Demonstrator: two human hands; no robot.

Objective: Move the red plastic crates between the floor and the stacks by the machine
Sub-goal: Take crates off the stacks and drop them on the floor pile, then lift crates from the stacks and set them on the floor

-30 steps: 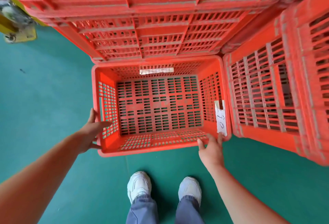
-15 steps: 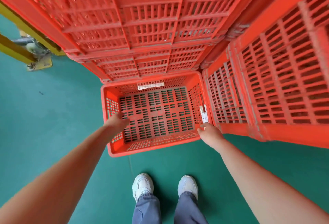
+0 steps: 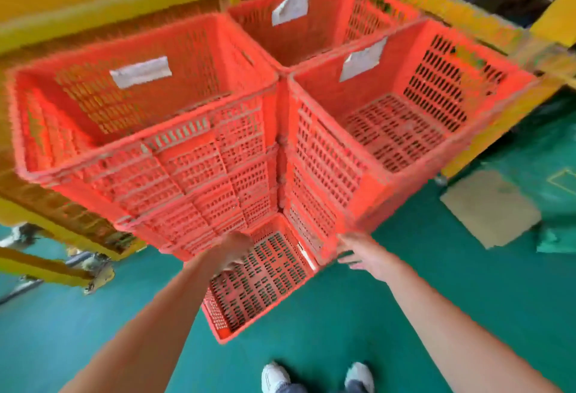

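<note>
- Both arms reach forward and down; the left hand is at the left rim of the floor crate, too blurred to tell whether it grips
- The right hand is beside the crate's right rim, fingers spread and straight; contact unclear
- The crate stands mouth up on the green floor, against the foot of the left stack and right stack, long axis running lower left to upper right
</note>
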